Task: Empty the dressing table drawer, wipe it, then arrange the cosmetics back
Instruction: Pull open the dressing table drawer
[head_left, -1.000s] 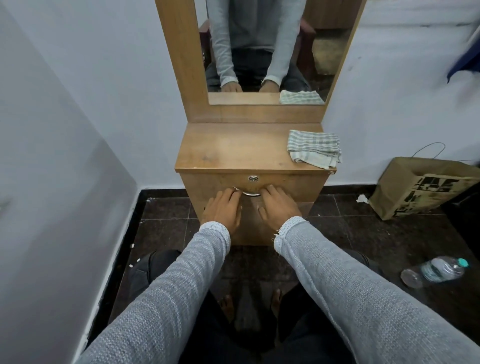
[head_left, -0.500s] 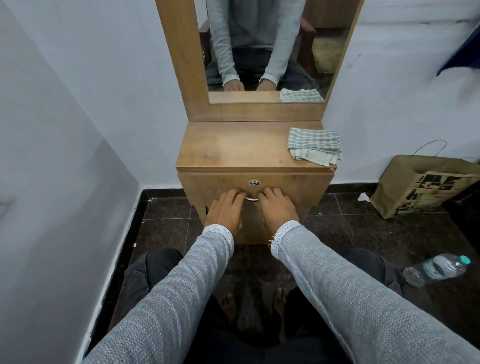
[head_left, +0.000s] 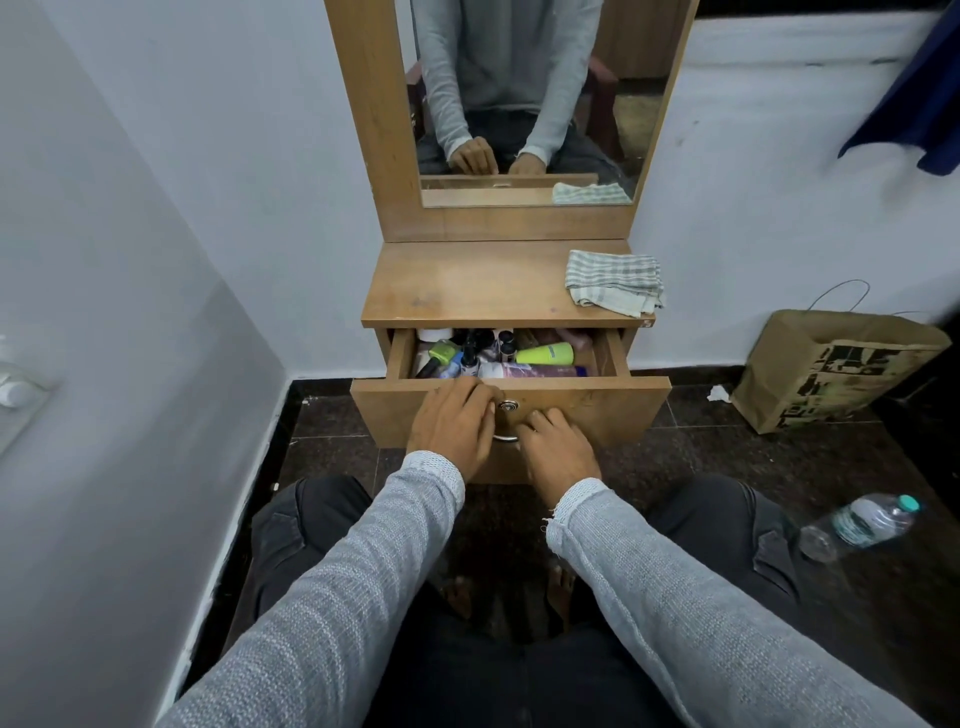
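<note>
Drawer now pulled out from under the dressing table top; half a second ago its front sat flush and shut, both hands on the handle; left hand has since lifted toward the front's upper edge.

Inside drawer: cosmetics packed close, lying and standing mixed; lime-green tube on its side right of centre; small green-capped bottle at left; several dark-capped little bottles in the middle; pale purple tube lying along the front wall; labels too small to read.

Left hand: fingers curled loosely over the top edge of the drawer front, beside the round lock; whether it truly grips the edge, cannot tell. Right hand: lower, fingers curled at the metal handle; appears to hold it, fingertips partly hidden.

Striped cloth folded on the right rear corner of the top, overhanging slightly; mirror above, reflecting sleeves, hands, cloth.

Floor, right: brown paper bag against the wall; plastic water bottle lying on dark tiles, well apart from the table.
</note>
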